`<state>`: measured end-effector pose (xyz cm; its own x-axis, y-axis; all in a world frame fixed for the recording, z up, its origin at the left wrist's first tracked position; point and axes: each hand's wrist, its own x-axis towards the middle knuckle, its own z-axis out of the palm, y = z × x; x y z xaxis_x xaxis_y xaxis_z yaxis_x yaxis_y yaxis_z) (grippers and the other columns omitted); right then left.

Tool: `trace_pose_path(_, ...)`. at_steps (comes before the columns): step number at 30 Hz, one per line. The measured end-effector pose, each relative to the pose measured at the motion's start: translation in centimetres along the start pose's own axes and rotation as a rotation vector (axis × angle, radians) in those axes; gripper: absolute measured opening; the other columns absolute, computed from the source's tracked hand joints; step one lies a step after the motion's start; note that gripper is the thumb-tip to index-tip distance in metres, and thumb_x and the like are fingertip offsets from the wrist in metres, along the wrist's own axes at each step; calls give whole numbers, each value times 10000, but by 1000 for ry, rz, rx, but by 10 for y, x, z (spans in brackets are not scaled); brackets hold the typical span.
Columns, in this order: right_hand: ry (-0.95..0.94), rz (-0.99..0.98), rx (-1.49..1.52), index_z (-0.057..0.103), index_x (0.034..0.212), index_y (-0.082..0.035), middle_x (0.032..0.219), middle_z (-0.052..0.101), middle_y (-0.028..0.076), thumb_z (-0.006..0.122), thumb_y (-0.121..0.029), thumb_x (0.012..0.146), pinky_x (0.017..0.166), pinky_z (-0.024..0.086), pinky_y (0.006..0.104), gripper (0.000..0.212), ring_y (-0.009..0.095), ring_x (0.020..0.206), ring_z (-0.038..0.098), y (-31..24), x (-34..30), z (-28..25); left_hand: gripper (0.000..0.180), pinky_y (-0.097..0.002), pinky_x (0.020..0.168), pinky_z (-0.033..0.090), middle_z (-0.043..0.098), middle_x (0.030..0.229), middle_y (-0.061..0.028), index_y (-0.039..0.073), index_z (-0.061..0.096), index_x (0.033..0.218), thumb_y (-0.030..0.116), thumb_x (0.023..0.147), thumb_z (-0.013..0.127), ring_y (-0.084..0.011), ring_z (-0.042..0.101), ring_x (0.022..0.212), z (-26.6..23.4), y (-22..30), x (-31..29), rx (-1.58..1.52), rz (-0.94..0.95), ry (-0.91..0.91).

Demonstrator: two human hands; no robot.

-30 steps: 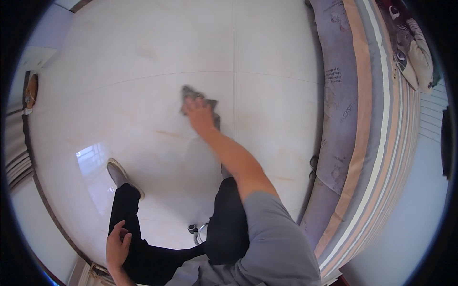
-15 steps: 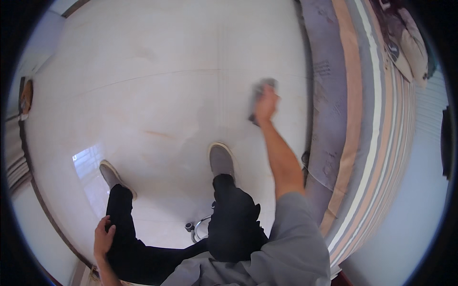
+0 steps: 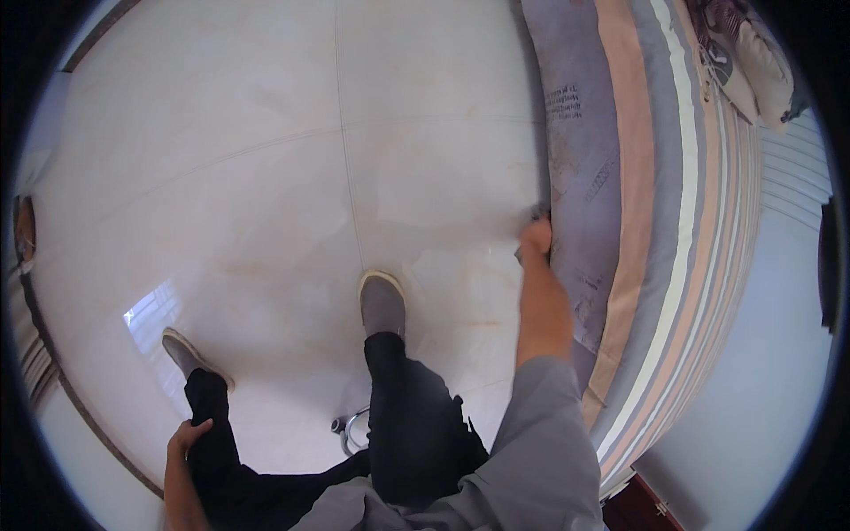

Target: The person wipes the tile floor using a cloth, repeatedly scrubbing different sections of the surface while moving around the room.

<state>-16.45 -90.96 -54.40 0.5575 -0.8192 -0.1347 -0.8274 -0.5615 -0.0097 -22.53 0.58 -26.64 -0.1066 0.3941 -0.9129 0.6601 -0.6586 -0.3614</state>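
Observation:
At the far right of the floor (image 3: 425, 203), my right hand (image 3: 537, 235) reaches down beside the hanging cover of the bed (image 3: 629, 177). It is closed around a small dark grey thing (image 3: 520, 255), mostly covered by my fingers, whose kind I cannot make out. My left hand (image 3: 189, 434) rests against my black trouser leg (image 3: 211, 416), thumb stretched out over the cloth, with nothing seen in it. A grey shoe (image 3: 382, 303) stands on the shiny pale floor in the middle.
The bed with its striped cover runs along the right, cushions (image 3: 753, 66) lying at its far end. Between my legs shows a chrome chair base (image 3: 354, 431) with a castor. A wall with a dark skirting (image 3: 88, 420) bounds the left. Reddish furniture (image 3: 639, 504) stands lower right.
My right hand has moved right and slightly nearer with the dark thing, from the open floor to the bed's side. My left hand has shifted slightly on my leg. The view has turned a little.

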Motion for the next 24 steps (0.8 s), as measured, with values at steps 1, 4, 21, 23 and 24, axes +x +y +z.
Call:
trace_pose_path(1,41,-29,-2,570,1362,17,1413,560,253,556,-203,1000,1062,459,483,424,405,1257,571,16,16,-5,963,-441,1051,514,645,1344,-237,-116,507,1423,538,798,837,-357,650,1207,2,-3,14,15,69,6)
trace_pose_path(4,87,127,-48,550,1382,34,1443,531,254,615,-27,896,1096,429,487,494,457,1258,543,14,7,-6,949,-435,1045,517,667,1307,-246,-124,549,1381,548,778,841,-360,657,1198,10,25,-2,-13,20,60)
trace_pose_path(21,300,-447,31,565,1402,-89,1473,530,165,472,-180,1028,1131,415,481,396,366,1327,512,-141,83,-6,900,-426,1015,530,696,1246,-253,-132,609,1312,566,784,814,-359,679,1160,8,-18,41,76,156,121)
trace_pose_path(23,-177,-53,-138,585,1352,-8,1410,562,204,583,-346,993,1033,505,478,493,381,1291,540,-123,96,-25,872,-424,1000,536,709,1225,-232,-131,611,1310,549,802,809,-343,692,1122,-2,-51,35,42,193,178)
trace_pose_path(24,-249,-5,-51,610,1316,-3,1370,567,213,596,-349,994,1024,503,489,473,401,1268,536,-96,110,-36,883,-427,999,536,707,1226,-238,-130,607,1314,554,795,813,-346,691,1128,2,-38,39,99,160,192)
